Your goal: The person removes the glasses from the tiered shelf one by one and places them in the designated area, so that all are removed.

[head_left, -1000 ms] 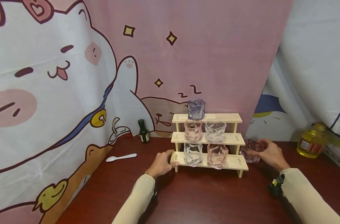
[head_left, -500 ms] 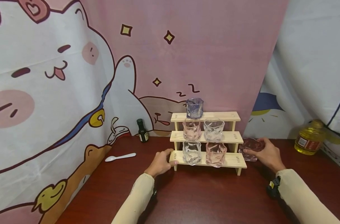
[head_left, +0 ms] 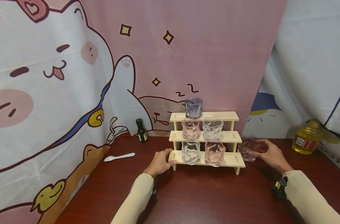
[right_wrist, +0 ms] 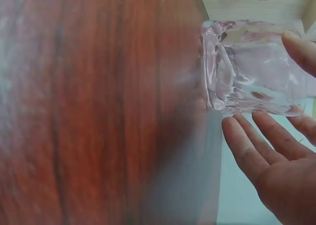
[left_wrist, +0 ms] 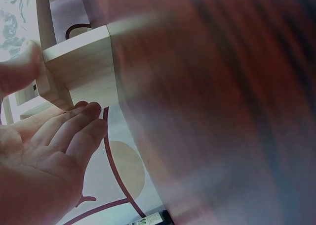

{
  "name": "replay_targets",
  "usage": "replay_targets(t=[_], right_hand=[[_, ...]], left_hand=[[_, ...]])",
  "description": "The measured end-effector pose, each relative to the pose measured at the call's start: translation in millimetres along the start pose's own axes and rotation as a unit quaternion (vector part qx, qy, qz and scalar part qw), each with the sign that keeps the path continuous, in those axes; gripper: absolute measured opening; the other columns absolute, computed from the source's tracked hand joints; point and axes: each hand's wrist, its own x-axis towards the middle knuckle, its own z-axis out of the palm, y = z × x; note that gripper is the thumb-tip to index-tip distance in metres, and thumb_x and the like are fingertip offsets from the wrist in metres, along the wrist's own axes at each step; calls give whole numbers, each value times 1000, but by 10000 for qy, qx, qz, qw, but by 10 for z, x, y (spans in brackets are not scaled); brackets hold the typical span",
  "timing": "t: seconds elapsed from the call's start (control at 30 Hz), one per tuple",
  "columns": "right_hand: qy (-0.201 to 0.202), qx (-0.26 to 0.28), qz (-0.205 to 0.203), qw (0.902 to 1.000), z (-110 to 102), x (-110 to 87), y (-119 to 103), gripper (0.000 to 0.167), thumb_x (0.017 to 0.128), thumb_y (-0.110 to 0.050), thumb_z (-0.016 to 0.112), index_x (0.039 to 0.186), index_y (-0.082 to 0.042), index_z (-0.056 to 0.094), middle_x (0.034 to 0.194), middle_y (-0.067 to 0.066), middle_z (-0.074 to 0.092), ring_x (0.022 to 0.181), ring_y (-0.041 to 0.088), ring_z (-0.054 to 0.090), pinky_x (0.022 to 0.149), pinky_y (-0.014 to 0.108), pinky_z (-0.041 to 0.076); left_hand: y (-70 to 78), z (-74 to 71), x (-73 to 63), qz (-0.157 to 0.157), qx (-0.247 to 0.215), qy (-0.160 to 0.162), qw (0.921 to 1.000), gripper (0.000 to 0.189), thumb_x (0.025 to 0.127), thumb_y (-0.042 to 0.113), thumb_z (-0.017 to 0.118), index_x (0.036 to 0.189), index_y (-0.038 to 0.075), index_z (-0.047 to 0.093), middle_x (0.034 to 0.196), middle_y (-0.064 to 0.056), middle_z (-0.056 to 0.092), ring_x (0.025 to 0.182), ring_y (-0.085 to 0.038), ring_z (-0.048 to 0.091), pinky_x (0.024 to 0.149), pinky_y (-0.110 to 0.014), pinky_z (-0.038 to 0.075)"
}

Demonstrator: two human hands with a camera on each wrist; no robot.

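Note:
A wooden three-tier display stand bears several faceted glass tumblers. My left hand holds the left end of its lowest shelf. In the left wrist view the thumb presses the shelf's edge, with the fingers along the other side. Right of the stand, a purple-pink glass tumbler stands upright on the table. My right hand has it between the thumb, at the front, and the fingers behind. The right wrist view shows the tumbler with its base at the tabletop and fingertips close along its side.
On the stand are a blue-purple tumbler on top, pink and clear ones mid-tier, and clear and pink ones below. A white spoon, a dark bottle and an oil bottle lie further out.
My right hand and wrist have shifted slightly to the right, with the thumb further back along the tumbler. The left hand and stand keep their places; the head view has drifted a little.

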Motion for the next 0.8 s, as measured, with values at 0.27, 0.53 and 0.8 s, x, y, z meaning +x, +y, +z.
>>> replay_targets(t=[0.27, 0.53, 0.8], right_hand=[[381, -60, -54, 9992, 83, -10, 16, 88, 85, -49, 77, 144, 6, 40, 133, 39, 49, 111, 52, 53, 88, 65, 46], [204, -394, -121, 9989, -20, -36, -51, 94, 85, -54, 75, 145, 7, 36, 138, 42, 44, 119, 58, 48, 91, 70, 43], [386, -424, -434, 9974, -204, 5, -307, 91, 88, -49, 74, 148, 7, 35, 142, 42, 42, 121, 60, 46, 90, 70, 43]], left_hand=[[2, -7, -3, 58, 40, 23, 10000, 61, 89, 24, 77, 140, 0, 54, 134, -18, 65, 120, -32, 63, 104, -49, 50], [-5, 9, -8, 101, 16, 33, 9999, 60, 89, 23, 77, 139, -1, 55, 132, -18, 66, 117, -32, 64, 102, -49, 51], [-13, -10, -5, 91, -53, 32, 9999, 60, 89, 23, 77, 140, -1, 54, 132, -18, 66, 114, -32, 65, 100, -48, 52]])
